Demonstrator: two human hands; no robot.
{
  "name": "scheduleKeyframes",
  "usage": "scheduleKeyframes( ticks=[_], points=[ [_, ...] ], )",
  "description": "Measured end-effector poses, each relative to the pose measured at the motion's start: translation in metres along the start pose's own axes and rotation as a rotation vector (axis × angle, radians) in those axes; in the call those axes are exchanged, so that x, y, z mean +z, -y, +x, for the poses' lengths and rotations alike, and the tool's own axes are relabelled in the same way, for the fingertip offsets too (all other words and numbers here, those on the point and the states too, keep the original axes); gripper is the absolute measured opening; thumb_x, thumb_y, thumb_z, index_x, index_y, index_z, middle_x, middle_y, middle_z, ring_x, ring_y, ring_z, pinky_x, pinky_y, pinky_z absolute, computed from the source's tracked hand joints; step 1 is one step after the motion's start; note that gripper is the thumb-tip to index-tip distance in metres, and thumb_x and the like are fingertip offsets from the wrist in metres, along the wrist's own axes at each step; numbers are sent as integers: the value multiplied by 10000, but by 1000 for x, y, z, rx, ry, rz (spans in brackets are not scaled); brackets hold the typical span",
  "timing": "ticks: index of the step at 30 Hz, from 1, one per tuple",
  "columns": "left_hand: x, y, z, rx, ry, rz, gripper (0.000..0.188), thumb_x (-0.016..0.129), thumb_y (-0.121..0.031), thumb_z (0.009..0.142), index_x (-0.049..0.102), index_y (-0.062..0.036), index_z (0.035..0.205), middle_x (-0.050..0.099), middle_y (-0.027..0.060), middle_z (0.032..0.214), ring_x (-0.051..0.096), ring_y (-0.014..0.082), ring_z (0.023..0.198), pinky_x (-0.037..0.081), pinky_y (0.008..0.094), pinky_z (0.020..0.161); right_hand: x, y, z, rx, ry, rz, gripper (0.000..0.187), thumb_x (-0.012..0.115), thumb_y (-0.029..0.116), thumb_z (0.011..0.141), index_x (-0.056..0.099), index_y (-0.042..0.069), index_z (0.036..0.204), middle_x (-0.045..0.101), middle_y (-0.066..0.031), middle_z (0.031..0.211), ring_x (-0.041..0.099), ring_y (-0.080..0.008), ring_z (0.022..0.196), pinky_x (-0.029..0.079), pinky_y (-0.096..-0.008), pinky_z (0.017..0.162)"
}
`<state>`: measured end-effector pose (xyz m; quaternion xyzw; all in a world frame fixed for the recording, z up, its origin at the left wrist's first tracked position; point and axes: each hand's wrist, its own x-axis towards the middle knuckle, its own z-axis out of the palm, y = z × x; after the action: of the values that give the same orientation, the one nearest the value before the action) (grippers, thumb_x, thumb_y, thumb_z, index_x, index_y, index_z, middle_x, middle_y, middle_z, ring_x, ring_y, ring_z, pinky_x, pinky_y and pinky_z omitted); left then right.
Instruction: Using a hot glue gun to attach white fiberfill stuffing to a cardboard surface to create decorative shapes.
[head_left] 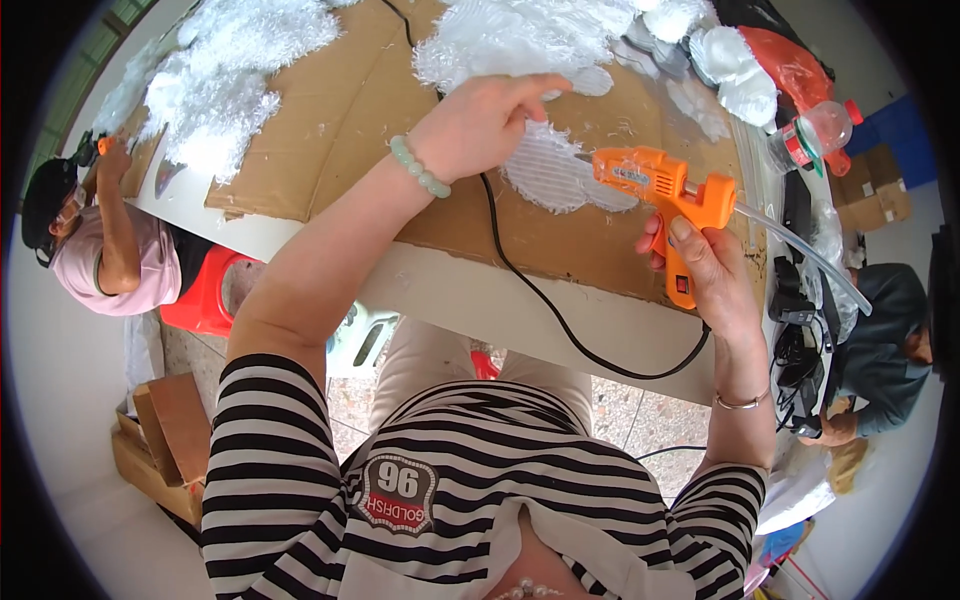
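My right hand (708,262) is wrapped round the handle of an orange hot glue gun (655,180). A clear glue stick (805,255) sticks out of its back end. The nozzle points left, over a white fringed, ribbed piece (553,168) lying on the cardboard (345,130). My left hand (475,122) reaches across above that piece, index finger stretched to the right, and I see nothing in it. Just beyond its fingers lies a pile of white fringed pieces (520,45). The gun's black cord (535,275) loops under my left wrist and over the table's near edge.
More white fringed material (225,85) is heaped at the far left. A plastic bottle with a red cap (815,135) and a red bag (790,70) lie at the right. One co-worker (110,230) sits at the left, another person (880,340) at the right. Cardboard boxes (165,435) stand lower left.
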<state>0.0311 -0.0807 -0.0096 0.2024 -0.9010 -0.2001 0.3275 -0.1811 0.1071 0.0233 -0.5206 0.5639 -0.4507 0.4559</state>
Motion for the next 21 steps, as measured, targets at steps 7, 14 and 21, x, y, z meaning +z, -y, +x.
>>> scheduleKeyframes(
  ticks=[7, 14, 21],
  points=[
    [1, 14, -9, -44, -65, 28, 463, 501, 7, 769, 539, -167, 1196, 650, 64, 833, 580, 228, 746, 481, 342, 692, 17, 1, 19, 28, 72, -93, 376, 478, 370, 929, 544, 19, 1046, 587, -61, 923, 559, -131, 864, 444, -267, 715],
    [14, 23, -11, -56, -60, 25, 440, 528, -15, 763, 546, -173, 1174, 614, 74, 778, 580, 247, 765, 476, 357, 713, 37, -1, 36, 22, 23, -204, 385, 482, 365, 929, 541, 5, 1054, 600, -60, 895, 539, -115, 816, 440, -259, 711],
    [13, 23, -10, -140, -34, 0, 429, 509, -28, 763, 553, -166, 1167, 590, 76, 762, 575, 256, 762, 470, 368, 709, 37, -6, 48, 44, 26, -264, 385, 479, 360, 932, 541, 1, 1054, 602, -62, 872, 538, -110, 776, 436, -250, 688]
  ],
)
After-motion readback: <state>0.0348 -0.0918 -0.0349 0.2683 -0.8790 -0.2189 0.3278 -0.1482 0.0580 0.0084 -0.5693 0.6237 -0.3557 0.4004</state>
